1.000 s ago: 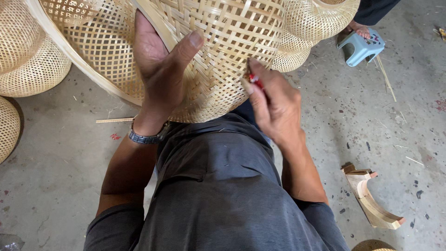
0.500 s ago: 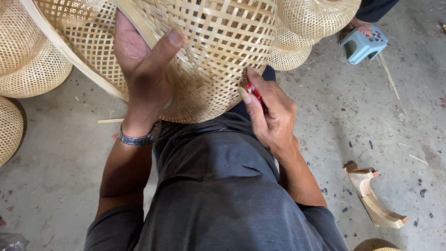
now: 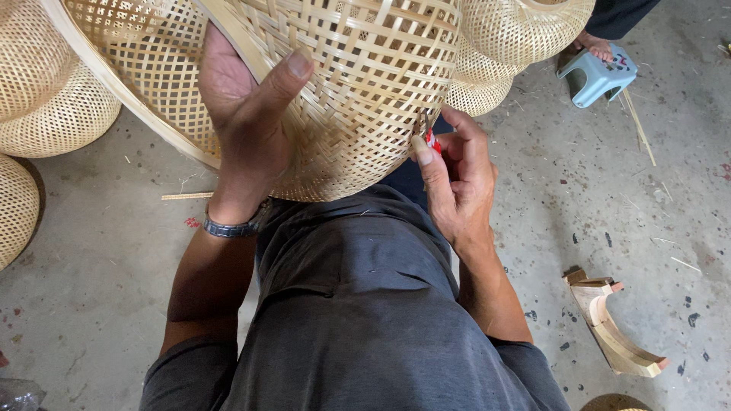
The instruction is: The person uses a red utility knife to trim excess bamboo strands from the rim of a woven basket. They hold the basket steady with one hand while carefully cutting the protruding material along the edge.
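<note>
Basket work fills your lap: your left hand (image 3: 247, 133) grips the rim of the woven bamboo basket (image 3: 358, 84), thumb outside, while your right hand (image 3: 457, 179) pinches a small red tool (image 3: 432, 141) against its lower weave

No packages, labels, signs or screens are visible.

I counted five woven bamboo baskets: one large basket (image 3: 358, 91) over the lap, two (image 3: 46, 84) (image 3: 15, 205) stacked left, two (image 3: 518, 30) (image 3: 476, 91) behind. One small stool (image 3: 598, 74), one curved wooden piece (image 3: 613, 335).
</note>
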